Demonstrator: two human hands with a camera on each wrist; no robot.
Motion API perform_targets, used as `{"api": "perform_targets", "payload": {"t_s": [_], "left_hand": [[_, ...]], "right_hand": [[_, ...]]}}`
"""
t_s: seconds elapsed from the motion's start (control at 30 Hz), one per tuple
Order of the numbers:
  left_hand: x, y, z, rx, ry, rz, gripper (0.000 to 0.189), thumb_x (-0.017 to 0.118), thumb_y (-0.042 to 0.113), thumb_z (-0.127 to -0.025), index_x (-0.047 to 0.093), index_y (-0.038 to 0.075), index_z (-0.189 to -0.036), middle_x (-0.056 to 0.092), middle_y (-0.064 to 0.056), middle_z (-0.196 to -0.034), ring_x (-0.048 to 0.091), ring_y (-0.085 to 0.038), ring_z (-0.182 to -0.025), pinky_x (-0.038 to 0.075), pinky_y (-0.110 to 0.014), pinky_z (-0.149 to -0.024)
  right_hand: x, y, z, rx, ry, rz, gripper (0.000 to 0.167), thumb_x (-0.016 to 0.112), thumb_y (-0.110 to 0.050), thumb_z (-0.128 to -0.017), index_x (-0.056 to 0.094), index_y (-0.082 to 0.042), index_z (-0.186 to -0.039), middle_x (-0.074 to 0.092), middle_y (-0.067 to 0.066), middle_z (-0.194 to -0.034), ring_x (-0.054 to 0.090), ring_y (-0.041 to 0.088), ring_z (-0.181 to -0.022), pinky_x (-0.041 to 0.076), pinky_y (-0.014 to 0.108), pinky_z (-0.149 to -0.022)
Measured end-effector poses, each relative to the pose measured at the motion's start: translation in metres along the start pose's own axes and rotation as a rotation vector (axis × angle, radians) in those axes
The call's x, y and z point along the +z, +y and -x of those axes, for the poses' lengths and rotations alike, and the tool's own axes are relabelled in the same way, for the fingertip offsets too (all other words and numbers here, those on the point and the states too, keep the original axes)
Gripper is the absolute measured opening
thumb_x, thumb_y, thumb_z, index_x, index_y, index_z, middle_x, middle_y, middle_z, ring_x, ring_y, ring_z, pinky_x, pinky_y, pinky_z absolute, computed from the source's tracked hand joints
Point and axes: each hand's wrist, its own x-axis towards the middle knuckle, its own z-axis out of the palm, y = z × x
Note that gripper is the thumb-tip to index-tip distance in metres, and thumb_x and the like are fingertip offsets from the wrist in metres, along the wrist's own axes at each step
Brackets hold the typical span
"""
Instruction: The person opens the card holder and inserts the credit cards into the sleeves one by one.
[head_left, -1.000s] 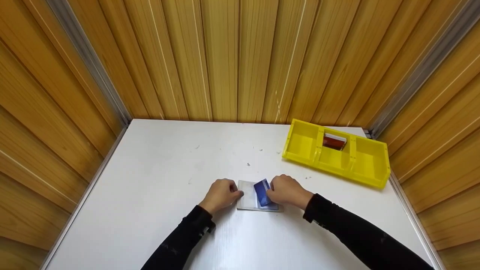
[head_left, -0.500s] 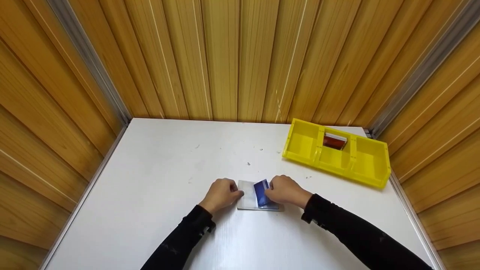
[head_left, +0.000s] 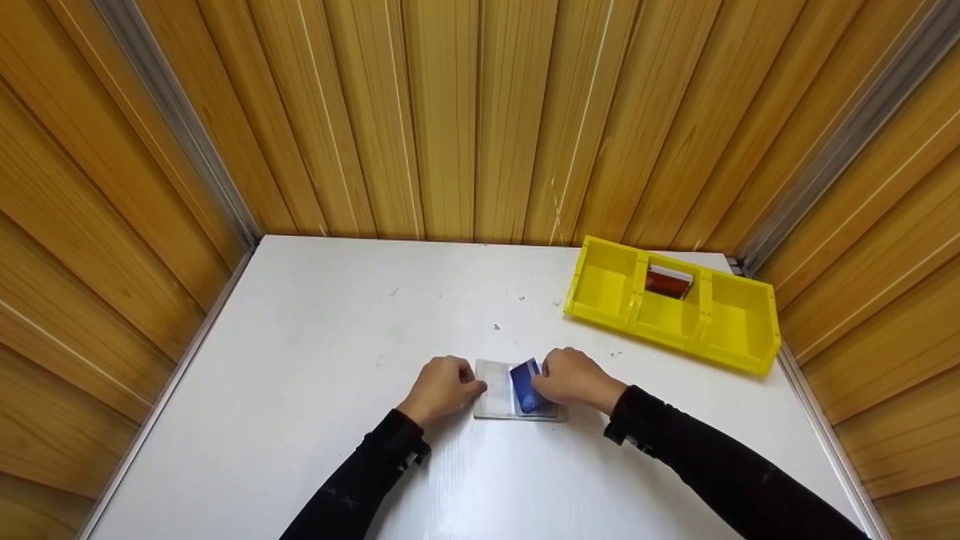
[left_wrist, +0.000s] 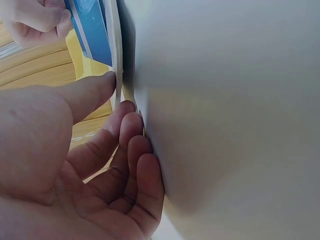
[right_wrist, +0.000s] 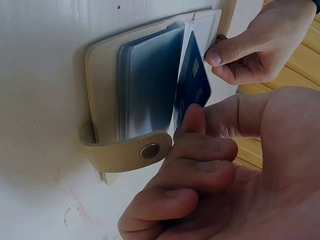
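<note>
A cream card holder [head_left: 493,390] lies spread open on the white table, in the middle of the head view. In the right wrist view its clear plastic sleeves [right_wrist: 150,80] are stacked on one side, and a strap [right_wrist: 120,155] with a metal snap sticks up from the edge. My left hand [head_left: 441,390] pinches the holder's left edge, thumb on top and fingers below. My right hand [head_left: 574,379] pinches a dark blue bank card [head_left: 525,386] with a chip. The card stands tilted over the holder, its lower edge at the sleeves.
A yellow tray [head_left: 671,334] with three compartments stands at the back right. Its middle compartment holds a dark red card stack [head_left: 669,283]. Wood-patterned walls [head_left: 442,120] enclose the table [head_left: 337,315] at the back and sides.
The blue card and my right hand have shifted very slightly to the right in the last half second. My left hand and the card holder stay in place.
</note>
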Motion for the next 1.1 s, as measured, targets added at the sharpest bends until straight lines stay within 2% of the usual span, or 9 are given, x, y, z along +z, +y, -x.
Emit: {"api": "perform_targets", "payload": {"t_s": [0.37,0.57,0.77,1.1], "left_hand": [[-0.001,0.001,-0.001,-0.015,-0.010,-0.002,0.026,0.083,0.028,-0.096,0.074,0.015,-0.076,0.064,0.007,-0.072,0.056,-0.012,-0.073,0.048,-0.031,-0.072],[-0.001,0.002,0.000,-0.017,-0.016,-0.004,0.026,0.083,0.028,-0.096,0.074,0.014,-0.075,0.064,0.008,-0.071,0.057,-0.012,-0.073,0.049,-0.031,-0.073],[-0.002,0.001,0.000,-0.011,-0.017,0.005,0.026,0.083,0.027,-0.096,0.073,0.014,-0.075,0.063,0.008,-0.070,0.056,-0.011,-0.072,0.048,-0.031,-0.072],[0.000,0.000,-0.001,-0.011,-0.012,0.014,0.027,0.083,0.028,-0.096,0.073,0.016,-0.074,0.062,0.009,-0.069,0.055,-0.011,-0.071,0.047,-0.031,-0.071]], "right_hand": [[0.002,0.004,-0.005,-0.014,-0.036,-0.043,0.043,0.067,-0.026,-0.095,0.046,-0.020,-0.059,0.038,-0.007,-0.056,0.037,0.012,-0.052,0.031,0.027,-0.049],[0.001,0.005,-0.007,-0.049,-0.059,-0.024,0.039,0.066,-0.023,-0.094,0.048,-0.020,-0.060,0.041,-0.007,-0.058,0.040,0.012,-0.054,0.033,0.028,-0.052],[0.003,0.004,-0.008,-0.078,-0.089,-0.018,0.041,0.063,-0.015,-0.092,0.044,-0.021,-0.056,0.035,-0.008,-0.054,0.031,0.011,-0.050,0.026,0.027,-0.048],[0.012,-0.003,-0.008,-0.069,-0.077,-0.008,0.039,0.065,-0.015,-0.091,0.047,-0.021,-0.057,0.036,-0.007,-0.055,0.034,0.012,-0.052,0.028,0.029,-0.049]]}}
